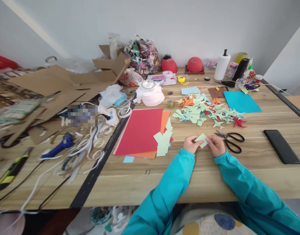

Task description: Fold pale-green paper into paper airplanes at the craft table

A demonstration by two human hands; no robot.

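Observation:
Between my two hands is a small piece of light green paper [201, 140], tilted so that a corner points up. My left hand [190, 144] pinches its left side, and my right hand [215, 146] grips the right side. Black-handled scissors [231, 141] lie just right of my right hand, blades toward it. Beyond my hands spreads a heap of folded paper pieces [198, 109], mostly light green, with some orange, red and blue. Light green paper pieces [164, 143] lie to the left, partly over a stack of red and orange sheets [141, 132].
A black phone [282, 147] lies at the right. Behind the heap are a blue sheet [242, 101], a paper towel roll [222, 67] and a yellow tape measure [181, 79]. Cardboard [49, 80], a blue glue gun [60, 146], cords and a yellow-black cutter [11, 171] crowd the left.

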